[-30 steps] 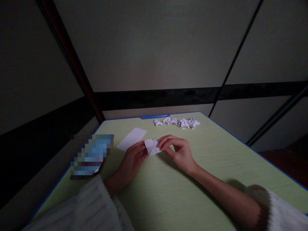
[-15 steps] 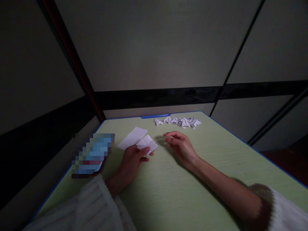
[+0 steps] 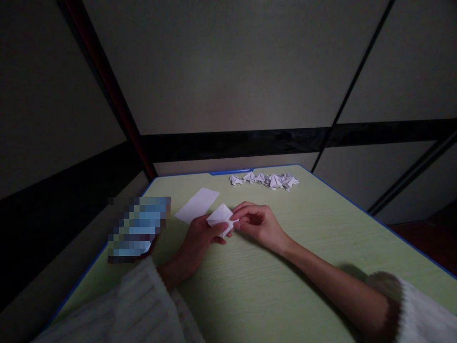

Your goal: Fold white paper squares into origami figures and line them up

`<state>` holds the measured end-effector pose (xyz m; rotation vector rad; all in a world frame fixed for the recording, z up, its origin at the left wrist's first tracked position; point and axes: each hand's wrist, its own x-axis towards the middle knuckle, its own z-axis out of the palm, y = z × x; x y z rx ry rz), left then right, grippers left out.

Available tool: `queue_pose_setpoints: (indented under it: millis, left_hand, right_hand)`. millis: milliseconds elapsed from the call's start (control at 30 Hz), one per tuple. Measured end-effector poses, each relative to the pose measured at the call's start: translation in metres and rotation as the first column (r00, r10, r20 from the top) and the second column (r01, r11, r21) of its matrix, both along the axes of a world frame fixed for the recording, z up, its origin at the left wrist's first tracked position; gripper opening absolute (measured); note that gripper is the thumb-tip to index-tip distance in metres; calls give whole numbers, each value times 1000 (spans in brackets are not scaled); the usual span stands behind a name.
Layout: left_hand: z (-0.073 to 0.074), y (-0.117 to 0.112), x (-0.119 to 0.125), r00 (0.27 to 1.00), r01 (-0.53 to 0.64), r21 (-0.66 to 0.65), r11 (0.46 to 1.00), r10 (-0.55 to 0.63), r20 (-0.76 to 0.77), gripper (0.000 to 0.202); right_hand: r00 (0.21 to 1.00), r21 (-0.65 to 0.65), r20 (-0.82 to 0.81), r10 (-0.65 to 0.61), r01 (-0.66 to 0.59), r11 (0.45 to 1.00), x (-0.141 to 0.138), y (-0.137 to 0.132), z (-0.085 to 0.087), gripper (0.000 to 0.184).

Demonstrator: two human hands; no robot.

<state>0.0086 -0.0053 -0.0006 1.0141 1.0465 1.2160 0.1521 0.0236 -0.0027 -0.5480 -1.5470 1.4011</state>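
Observation:
A small piece of folded white paper (image 3: 220, 215) is pinched in my left hand (image 3: 200, 234), thumb on top and fingers beneath. My right hand (image 3: 260, 223) closes thumb and forefinger on the paper's right corner, where a thin flap sticks out. Behind my left hand a flat white sheet of paper (image 3: 197, 205) lies on the table, its near end partly covered by that hand. Several folded white paper figures (image 3: 274, 181) sit in a row and a heap at the table's far edge.
A pale green table (image 3: 285, 295) with a blue rim stands against panelled doors (image 3: 232, 71). At its left side lies a flat device with a blurred-out screen (image 3: 143, 228). A blue strip (image 3: 232, 172) runs along the far edge.
My right hand has moved left to the folded paper and taken its right corner. The folded paper in my left hand has tilted and shifted slightly.

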Motion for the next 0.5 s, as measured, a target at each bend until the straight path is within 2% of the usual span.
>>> queue_pose_setpoints:
  millis: [233, 367, 500]
  left_hand:
    - [-5, 1, -3, 998, -14, 31, 999, 16, -54, 15]
    - [-4, 1, -3, 1000, 9, 15, 1000, -9, -26, 14]
    - [-6, 1, -4, 999, 14, 23, 1000, -13, -46, 13]
  right_hand:
    - [999, -73, 28, 27, -25, 997, 0, -1, 1, 15]
    - [999, -19, 22, 41, -40, 999, 2, 1, -1, 13]
    - [995, 99, 94, -33, 23, 995, 4, 3, -2, 11]
